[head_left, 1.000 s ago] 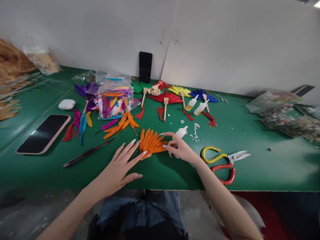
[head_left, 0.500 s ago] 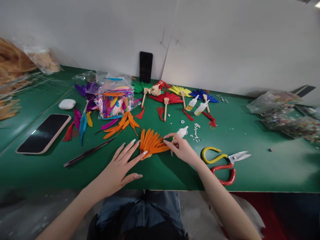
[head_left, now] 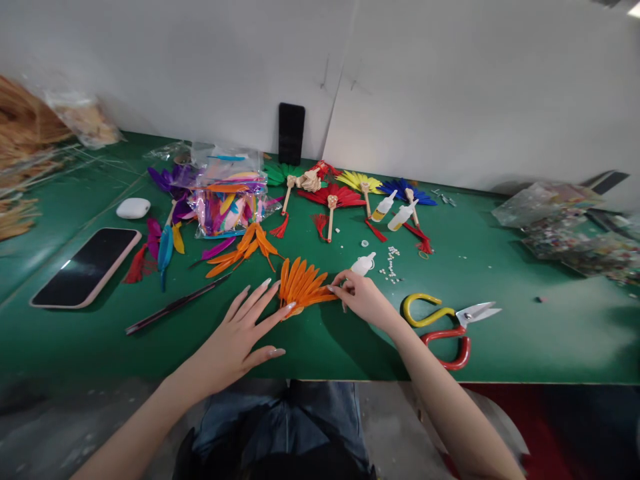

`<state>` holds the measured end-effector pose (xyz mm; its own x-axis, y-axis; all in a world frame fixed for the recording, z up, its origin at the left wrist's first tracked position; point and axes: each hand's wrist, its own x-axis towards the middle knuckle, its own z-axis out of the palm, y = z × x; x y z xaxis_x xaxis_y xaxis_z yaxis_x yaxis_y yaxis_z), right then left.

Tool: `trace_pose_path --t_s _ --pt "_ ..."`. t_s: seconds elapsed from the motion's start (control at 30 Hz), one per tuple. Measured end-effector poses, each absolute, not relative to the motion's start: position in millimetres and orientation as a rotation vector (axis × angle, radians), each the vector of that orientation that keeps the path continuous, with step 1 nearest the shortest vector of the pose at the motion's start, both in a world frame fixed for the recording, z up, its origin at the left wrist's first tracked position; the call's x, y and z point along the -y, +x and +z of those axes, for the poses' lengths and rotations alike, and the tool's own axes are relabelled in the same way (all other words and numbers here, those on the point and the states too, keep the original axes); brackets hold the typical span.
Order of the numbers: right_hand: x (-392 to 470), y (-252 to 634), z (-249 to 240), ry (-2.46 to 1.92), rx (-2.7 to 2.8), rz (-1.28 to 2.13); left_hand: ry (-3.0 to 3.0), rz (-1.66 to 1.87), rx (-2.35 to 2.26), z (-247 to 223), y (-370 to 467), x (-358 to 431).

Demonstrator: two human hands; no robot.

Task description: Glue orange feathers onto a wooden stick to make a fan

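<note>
An orange feather fan (head_left: 303, 283) lies on the green table in front of me, its feathers spread upward and to the right. My left hand (head_left: 245, 330) rests with fingers spread, the index fingertip on the fan's base. At the fan's right side, my right hand (head_left: 360, 297) pinches the tip of the lowest orange feather between thumb and fingers. A white glue bottle (head_left: 363, 264) lies just behind that hand, partly covered by it. Loose orange feathers (head_left: 245, 252) sit to the upper left of the fan.
Scissors (head_left: 450, 327) with yellow and red handles lie right of my forearm. Tweezers (head_left: 175, 307) and a phone (head_left: 85, 267) are at left. Finished fans (head_left: 333, 200), two more glue bottles (head_left: 403, 217), small white beads (head_left: 391, 263) and a bag of feathers (head_left: 233, 200) stand farther back.
My right thumb and fingers have closed together on the feather tip at the fan's right. The left hand stays in place on the fan's base.
</note>
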<state>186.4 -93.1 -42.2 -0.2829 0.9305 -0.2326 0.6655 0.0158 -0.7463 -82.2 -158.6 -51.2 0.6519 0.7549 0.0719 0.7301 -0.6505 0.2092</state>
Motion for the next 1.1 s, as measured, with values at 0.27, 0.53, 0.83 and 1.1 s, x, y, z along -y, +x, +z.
trace_pose_path --t_s 0.27,0.53,0.83,1.1 --pt "87.5 183.6 -41.1 -1.605 1.919 1.204 2.734 0.226 -1.223 -51.2 -82.2 158.3" --pt "82.5 182.1 -35.8 -1.654 2.002 1.203 2.728 0.303 -1.23 -53.2 -83.6 157.6" --pt "82.1 181.2 -37.5 -1.641 2.159 0.953 2.727 0.308 -1.235 -52.3 -85.0 156.3" --pt "84.0 175.4 -38.6 -1.674 2.048 0.97 2.75 0.291 -1.239 -52.6 -83.8 157.2"
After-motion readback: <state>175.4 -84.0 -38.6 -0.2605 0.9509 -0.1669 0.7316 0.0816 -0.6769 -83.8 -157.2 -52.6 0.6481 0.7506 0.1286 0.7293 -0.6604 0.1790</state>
